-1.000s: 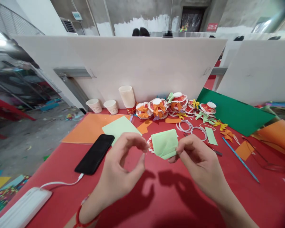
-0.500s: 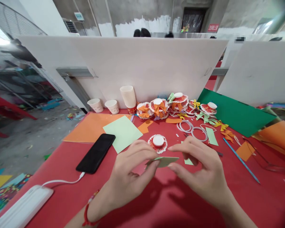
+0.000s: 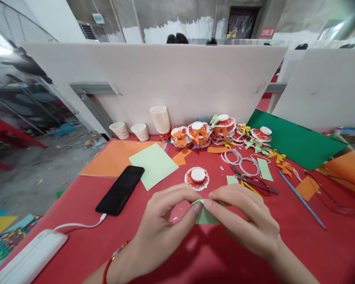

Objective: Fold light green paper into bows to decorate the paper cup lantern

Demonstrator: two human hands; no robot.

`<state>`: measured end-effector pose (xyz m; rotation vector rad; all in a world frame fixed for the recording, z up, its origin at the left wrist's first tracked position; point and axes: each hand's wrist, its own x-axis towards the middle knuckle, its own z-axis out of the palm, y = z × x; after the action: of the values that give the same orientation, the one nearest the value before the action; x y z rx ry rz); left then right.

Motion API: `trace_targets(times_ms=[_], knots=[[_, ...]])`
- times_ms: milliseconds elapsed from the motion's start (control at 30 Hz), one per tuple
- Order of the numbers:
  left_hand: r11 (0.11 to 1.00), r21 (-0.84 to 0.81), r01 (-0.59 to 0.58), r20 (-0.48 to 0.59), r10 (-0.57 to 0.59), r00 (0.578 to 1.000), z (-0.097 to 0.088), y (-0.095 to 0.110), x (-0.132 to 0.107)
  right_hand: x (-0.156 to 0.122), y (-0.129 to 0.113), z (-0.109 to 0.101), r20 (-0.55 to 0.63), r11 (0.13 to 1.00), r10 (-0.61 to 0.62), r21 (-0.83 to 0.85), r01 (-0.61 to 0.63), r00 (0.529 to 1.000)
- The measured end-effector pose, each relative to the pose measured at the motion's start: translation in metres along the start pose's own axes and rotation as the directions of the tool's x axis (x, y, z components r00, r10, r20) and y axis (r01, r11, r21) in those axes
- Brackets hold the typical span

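Note:
A small piece of light green paper [image 3: 206, 217] is pinched between both hands above the red table. My left hand [image 3: 173, 225] grips its left upper edge between thumb and fingers, a red cord bracelet on the wrist. On the other side, my right hand [image 3: 247, 221] pinches the upper edge close to the left fingertips, and the paper bends there. Just beyond the fingers stands a small red and white paper-cup flower [image 3: 198, 175] with a frilled rim. Scissors [image 3: 254, 180] and a green paper scrap [image 3: 232, 180] lie behind my right hand.
A black phone [image 3: 120, 190] is cabled to a white power bank [image 3: 32, 256] at the left. Green sheet [image 3: 154, 165], orange sheet [image 3: 108, 159], paper cups [image 3: 140, 132] and frilled cup ornaments [image 3: 198, 132] sit farther back. A blue pencil [image 3: 303, 201] lies right, before a white partition [image 3: 165, 79].
My right hand has closed in to the left and now pinches the green paper along with my left hand. The paper has turned from nearly edge-on to face me. The scissors are more exposed.

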<state>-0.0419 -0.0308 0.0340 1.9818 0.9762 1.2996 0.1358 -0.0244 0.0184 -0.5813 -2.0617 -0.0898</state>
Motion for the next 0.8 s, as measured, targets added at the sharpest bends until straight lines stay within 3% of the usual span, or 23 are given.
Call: trace_targets(times_ms=[200,367,533,600,700,800], knots=[[0.999,-0.029,0.040,0.011,-0.040,0.999,-0.0009,0.0001,-0.0031,0.0031,-0.0063,0.0014,0.013,0.999,0.028,-0.036,-0.028,1.000],[0.999,-0.043,0.018,-0.030,-0.019,0.999,-0.0007,0.0013,-0.0026,0.0062,-0.0079,0.0045,-0.027,0.989,0.129,0.074,-0.126,0.991],[0.999,0.012,-0.049,-0.025,0.049,0.998,-0.0021,0.0012,0.0014,0.0046,-0.0024,0.0020,-0.030,0.981,0.067,0.185,-0.061,0.997],[0.992,0.058,-0.115,-0.028,0.117,0.993,-0.0026,0.0008,0.0016,0.0043,-0.0024,0.0022,-0.066,0.949,0.136,0.297,-0.110,0.988],[0.962,0.142,-0.235,-0.035,0.242,0.970,-0.0033,-0.0001,0.0009,0.0060,-0.0048,0.0044,-0.077,0.811,0.411,0.486,-0.326,0.908],[0.902,0.261,-0.345,-0.005,0.359,0.933,-0.0050,-0.0009,0.0003,0.0084,-0.0063,0.0050,0.047,0.632,0.595,0.590,-0.502,0.803]])
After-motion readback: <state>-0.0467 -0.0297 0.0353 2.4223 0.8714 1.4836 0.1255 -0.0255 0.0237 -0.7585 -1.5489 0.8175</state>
